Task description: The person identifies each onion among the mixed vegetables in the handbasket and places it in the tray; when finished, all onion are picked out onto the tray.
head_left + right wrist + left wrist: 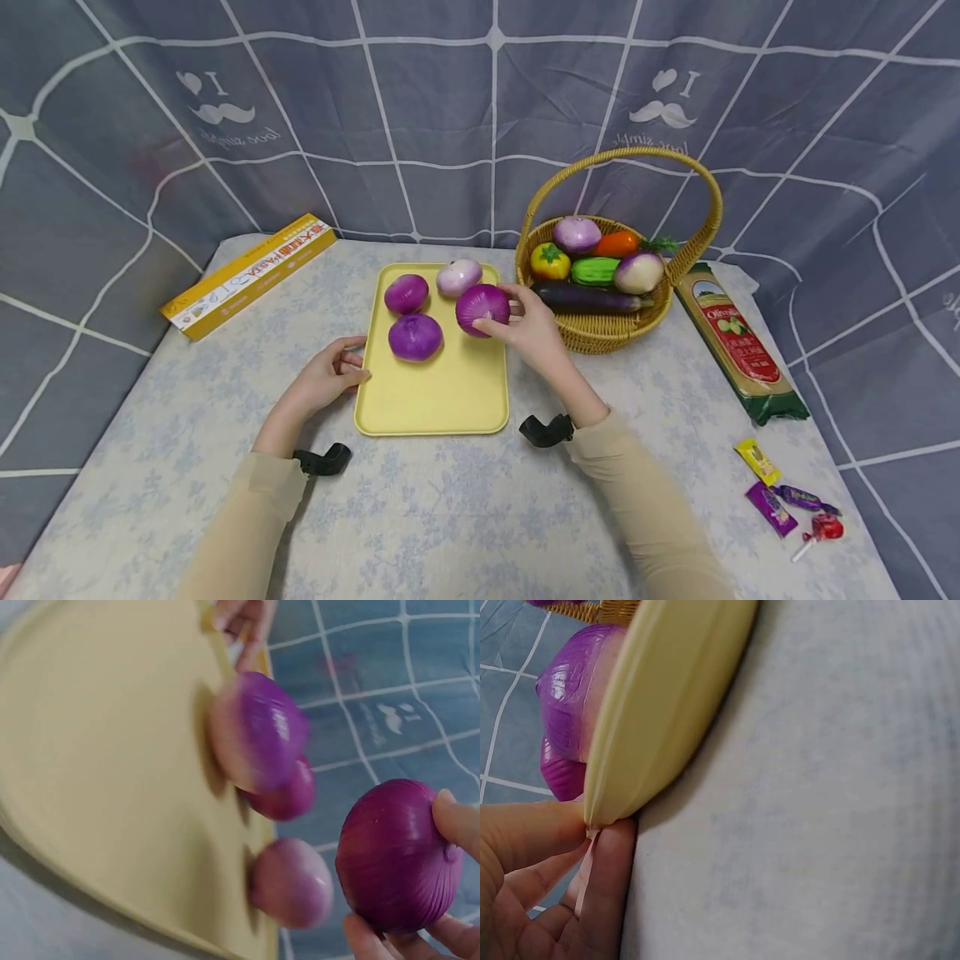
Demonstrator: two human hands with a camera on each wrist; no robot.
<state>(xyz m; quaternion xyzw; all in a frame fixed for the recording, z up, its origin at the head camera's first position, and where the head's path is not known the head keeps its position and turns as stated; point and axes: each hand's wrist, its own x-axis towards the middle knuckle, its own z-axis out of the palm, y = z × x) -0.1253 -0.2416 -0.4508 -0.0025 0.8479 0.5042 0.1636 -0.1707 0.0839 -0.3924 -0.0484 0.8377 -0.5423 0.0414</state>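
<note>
The dark purple onion [482, 310] was held in the right hand [536, 327], above the right side of the yellow tray [431, 404] and clear of its surface. The thumb pressed 1 side of it, while the fingers [459, 937] curled against the other, parted about as wide as the onion itself. At the tray's opposite edge, the left hand [326, 372] pinched the rim, thumb and finger nearly together with only that edge between them (the head view hid part of this grip, but the left-wrist view showed it).

On the tray rested 3 more: a violet onion [416, 337], a reddish-purple onion [407, 294] just behind it, and a pale onion [459, 277] near the far edge.

Just right of the tray, a wicker basket [600, 340] stood on the table [435, 517], holding, among other vegetables, a long eggplant [588, 297] and a green vegetable [595, 271]. A yellow-orange pasta box [251, 275] lay off to the left; a green-ended packet [742, 346] lay right of the basket, with 3 small wrapped sweets [771, 508] and a red lollipop [827, 527] nearer the front.
</note>
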